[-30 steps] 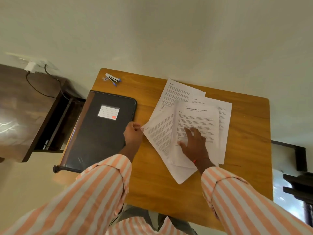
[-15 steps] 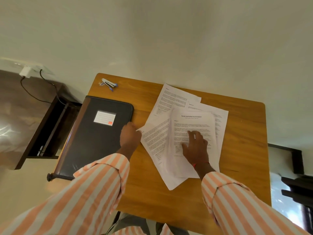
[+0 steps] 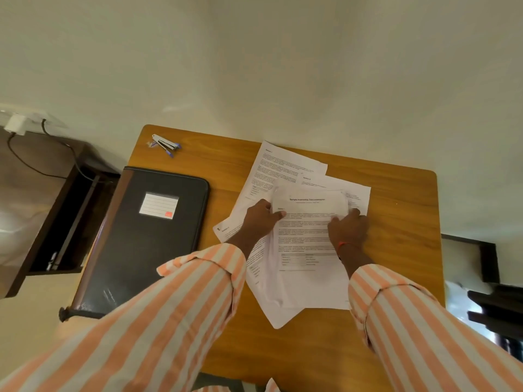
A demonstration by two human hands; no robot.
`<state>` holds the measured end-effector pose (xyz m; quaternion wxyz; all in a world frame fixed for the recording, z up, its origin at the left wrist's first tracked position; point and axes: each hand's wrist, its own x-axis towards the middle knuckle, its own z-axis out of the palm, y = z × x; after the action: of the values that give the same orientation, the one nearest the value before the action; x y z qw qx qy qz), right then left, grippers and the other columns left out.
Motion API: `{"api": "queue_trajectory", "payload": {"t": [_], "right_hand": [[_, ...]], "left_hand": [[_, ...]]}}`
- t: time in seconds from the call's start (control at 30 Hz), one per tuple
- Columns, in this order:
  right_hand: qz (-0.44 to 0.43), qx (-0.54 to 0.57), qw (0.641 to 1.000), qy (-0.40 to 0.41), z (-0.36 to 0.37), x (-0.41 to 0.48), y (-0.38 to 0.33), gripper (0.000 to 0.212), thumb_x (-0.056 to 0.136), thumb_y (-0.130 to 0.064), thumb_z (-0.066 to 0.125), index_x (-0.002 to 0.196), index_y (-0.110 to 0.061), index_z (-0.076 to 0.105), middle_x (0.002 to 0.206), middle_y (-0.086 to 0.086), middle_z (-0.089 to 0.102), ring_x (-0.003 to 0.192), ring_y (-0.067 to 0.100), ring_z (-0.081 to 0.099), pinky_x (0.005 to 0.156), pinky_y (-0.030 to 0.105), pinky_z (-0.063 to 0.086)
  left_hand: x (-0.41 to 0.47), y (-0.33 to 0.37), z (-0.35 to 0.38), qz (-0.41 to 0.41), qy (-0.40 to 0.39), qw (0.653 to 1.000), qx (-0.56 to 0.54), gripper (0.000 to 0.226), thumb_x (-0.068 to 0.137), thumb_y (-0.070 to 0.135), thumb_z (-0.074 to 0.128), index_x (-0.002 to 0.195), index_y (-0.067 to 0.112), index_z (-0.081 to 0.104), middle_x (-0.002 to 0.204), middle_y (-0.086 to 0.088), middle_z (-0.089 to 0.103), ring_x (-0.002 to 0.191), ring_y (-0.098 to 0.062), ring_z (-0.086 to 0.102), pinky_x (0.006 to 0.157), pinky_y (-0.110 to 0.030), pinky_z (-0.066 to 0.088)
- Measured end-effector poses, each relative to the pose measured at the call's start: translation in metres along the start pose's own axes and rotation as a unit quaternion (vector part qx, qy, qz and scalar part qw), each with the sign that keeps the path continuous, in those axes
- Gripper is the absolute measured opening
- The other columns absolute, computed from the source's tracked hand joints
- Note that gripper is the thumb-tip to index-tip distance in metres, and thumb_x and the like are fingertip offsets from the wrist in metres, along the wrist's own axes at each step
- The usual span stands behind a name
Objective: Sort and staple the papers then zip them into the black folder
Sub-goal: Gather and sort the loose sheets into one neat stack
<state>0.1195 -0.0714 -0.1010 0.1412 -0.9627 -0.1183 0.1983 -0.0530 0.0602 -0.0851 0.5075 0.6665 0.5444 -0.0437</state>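
Observation:
Several printed white sheets lie fanned out on the wooden table (image 3: 402, 250). The top sheet (image 3: 308, 244), with a title line, is held at both side edges: my left hand (image 3: 261, 219) pinches its left edge and my right hand (image 3: 349, 227) grips its right edge. Its upper end curls up off the pile. Other sheets (image 3: 280, 168) stick out above, to the right and to the lower left. A black zip folder (image 3: 141, 241) with a white label lies shut on the table's left side. A small stapler (image 3: 165, 144) rests at the far left corner.
A dark side cabinet (image 3: 42, 207) with a cable and a white plug stands left of the table. The wall runs right behind the table's far edge. Dark furniture shows at the right edge of view.
My left hand left the lower sheet's corner and moved right onto the top sheet's left edge. My right hand slid from the sheet's middle to its right edge. The top sheet's upper end has lifted.

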Motion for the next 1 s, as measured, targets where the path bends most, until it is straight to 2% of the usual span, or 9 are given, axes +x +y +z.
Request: {"api": "queue_trajectory", "payload": {"t": [0.1, 0.23, 0.33, 0.47, 0.57, 0.63, 0.77, 0.9, 1.0], "right_hand": [[-0.004, 0.031, 0.999, -0.015, 0.004, 0.003, -0.001, 0.043, 0.094, -0.028, 0.057, 0.128, -0.003, 0.049, 0.125, 0.022, 0.054, 0.116, 0.041, 0.053, 0.098, 0.055, 0.046], [-0.019, 0.068, 0.997, -0.036, 0.003, 0.004, -0.005, 0.045, 0.094, -0.036, 0.056, 0.124, -0.003, 0.057, 0.126, 0.020, 0.052, 0.116, 0.037, 0.052, 0.099, 0.051, 0.047], [-0.036, 0.183, 0.980, -0.070, -0.003, 0.001, -0.005, 0.044, 0.095, -0.039, 0.057, 0.128, -0.010, 0.055, 0.125, 0.012, 0.056, 0.113, 0.031, 0.055, 0.097, 0.047, 0.049], [-0.095, 0.271, 0.949, -0.131, -0.011, -0.004, -0.002, 0.028, 0.098, -0.025, 0.055, 0.125, -0.017, 0.052, 0.119, 0.003, 0.063, 0.106, 0.025, 0.061, 0.087, 0.041, 0.056], [-0.101, 0.295, 0.940, -0.141, -0.013, -0.005, -0.005, 0.023, 0.097, -0.017, 0.055, 0.120, -0.016, 0.055, 0.114, 0.002, 0.065, 0.103, 0.023, 0.064, 0.079, 0.031, 0.054], [-0.095, 0.306, 0.937, -0.140, -0.014, -0.004, -0.004, 0.024, 0.096, -0.015, 0.056, 0.120, -0.016, 0.056, 0.114, 0.003, 0.065, 0.103, 0.022, 0.064, 0.082, 0.034, 0.053], [-0.083, 0.319, 0.932, -0.152, -0.014, -0.003, 0.000, 0.026, 0.096, -0.014, 0.056, 0.122, -0.016, 0.057, 0.116, 0.003, 0.066, 0.104, 0.023, 0.064, 0.085, 0.037, 0.053], [-0.081, 0.321, 0.932, -0.150, -0.014, -0.004, 0.001, 0.028, 0.097, -0.016, 0.056, 0.125, -0.016, 0.056, 0.117, 0.003, 0.066, 0.105, 0.023, 0.064, 0.087, 0.039, 0.055], [-0.075, 0.323, 0.932, -0.146, -0.015, -0.001, 0.003, 0.023, 0.097, -0.018, 0.056, 0.120, -0.018, 0.056, 0.116, 0.002, 0.066, 0.103, 0.024, 0.066, 0.090, 0.046, 0.057]], "left_hand": [[0.003, 0.003, 0.012, 0.012, -0.012, 1.000, -0.026, 0.043, 0.098, 0.031, 0.065, 0.137, 0.015, 0.053, 0.132, -0.004, 0.065, 0.118, -0.029, 0.063, 0.084, -0.033, 0.049], [0.004, 0.005, 0.012, 0.021, 0.019, 0.996, -0.084, 0.038, 0.103, 0.021, 0.052, 0.141, 0.017, 0.050, 0.132, -0.004, 0.064, 0.119, -0.028, 0.062, 0.091, -0.038, 0.054], [0.004, 0.006, 0.004, 0.020, 0.048, 0.987, -0.155, 0.032, 0.104, 0.018, 0.051, 0.135, 0.016, 0.053, 0.127, -0.002, 0.064, 0.115, -0.025, 0.061, 0.095, -0.042, 0.055], [0.009, 0.009, -0.012, 0.021, 0.058, 0.978, -0.201, 0.022, 0.105, 0.022, 0.052, 0.120, 0.009, 0.061, 0.106, 0.001, 0.068, 0.100, -0.022, 0.066, 0.077, -0.032, 0.055], [0.014, 0.012, -0.030, 0.018, 0.153, 0.981, -0.118, 0.023, 0.105, 0.029, 0.050, 0.108, 0.010, 0.062, 0.105, -0.002, 0.066, 0.093, -0.023, 0.063, 0.076, -0.037, 0.054], [0.019, 0.007, -0.040, 0.001, 0.207, 0.978, 0.000, 0.026, 0.102, 0.023, 0.053, 0.122, 0.008, 0.057, 0.121, -0.009, 0.058, 0.101, -0.025, 0.057, 0.083, -0.037, 0.050], [0.030, -0.002, -0.047, 0.003, 0.187, 0.963, 0.193, 0.036, 0.097, 0.023, 0.061, 0.127, 0.005, 0.049, 0.125, -0.017, 0.055, 0.112, -0.033, 0.055, 0.093, -0.042, 0.049], [0.040, 0.004, -0.048, -0.009, 0.155, 0.976, 0.151, 0.039, 0.097, 0.030, 0.064, 0.126, 0.007, 0.050, 0.122, -0.013, 0.063, 0.110, -0.034, 0.060, 0.086, -0.044, 0.053], [0.041, 0.010, -0.049, 0.014, 0.127, 0.988, 0.081, 0.028, 0.099, 0.024, 0.060, 0.125, 0.013, 0.059, 0.119, -0.009, 0.065, 0.101, -0.029, 0.064, 0.077, -0.039, 0.055]]}}
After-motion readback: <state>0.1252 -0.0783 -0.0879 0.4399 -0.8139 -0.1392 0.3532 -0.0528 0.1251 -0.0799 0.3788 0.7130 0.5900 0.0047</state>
